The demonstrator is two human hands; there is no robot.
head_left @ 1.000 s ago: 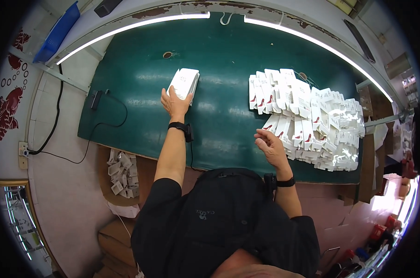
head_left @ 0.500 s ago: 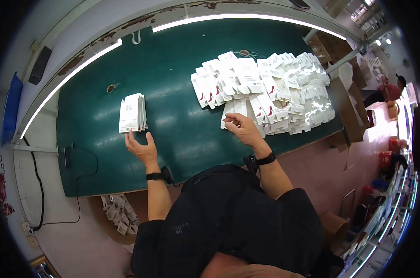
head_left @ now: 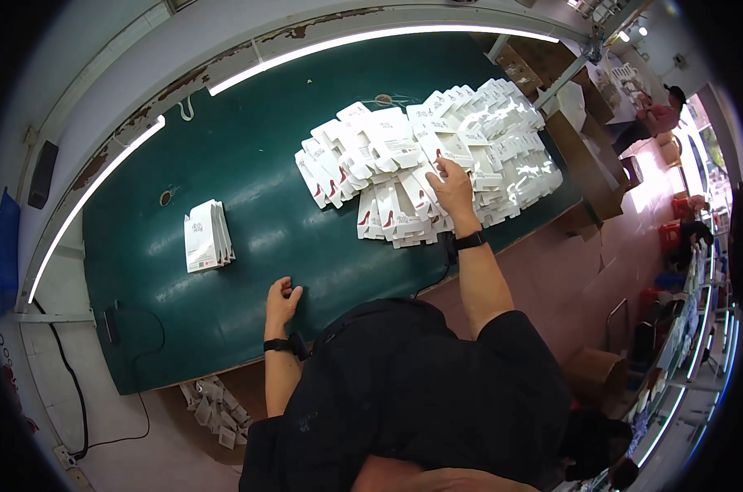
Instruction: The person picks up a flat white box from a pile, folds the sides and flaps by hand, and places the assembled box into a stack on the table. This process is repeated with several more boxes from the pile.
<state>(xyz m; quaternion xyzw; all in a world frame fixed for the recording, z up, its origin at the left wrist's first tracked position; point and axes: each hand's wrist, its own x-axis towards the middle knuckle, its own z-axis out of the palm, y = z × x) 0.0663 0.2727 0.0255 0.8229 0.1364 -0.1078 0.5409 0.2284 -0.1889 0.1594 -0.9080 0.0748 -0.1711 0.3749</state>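
My right hand [head_left: 455,193] is over the pile of flat white cartons [head_left: 404,135], its thumb and fingers apart at the cartons' surface. Whether it grips one I cannot see clearly, but a gap shows between thumb and fingers. Several of these cartons carry a red high-heel shoe picture. Low over the table's front part is my left hand [head_left: 283,302], fingers loosely bent, thumb apart, with nothing in it. Beyond it, to the left, a small stack of white cartons [head_left: 209,238] stands slightly fanned on the green table [head_left: 265,197].
A box of small white pieces [head_left: 224,414] sits below the table's front left. Brown cardboard boxes [head_left: 588,160] stand off the right end. A black cable [head_left: 160,328] lies at the left. Farther right, a person in a red top [head_left: 660,117] is at another table.
My right hand has moved right and farther onto the carton pile. My left hand has drawn back from the small stack toward me. The whole view has shifted.
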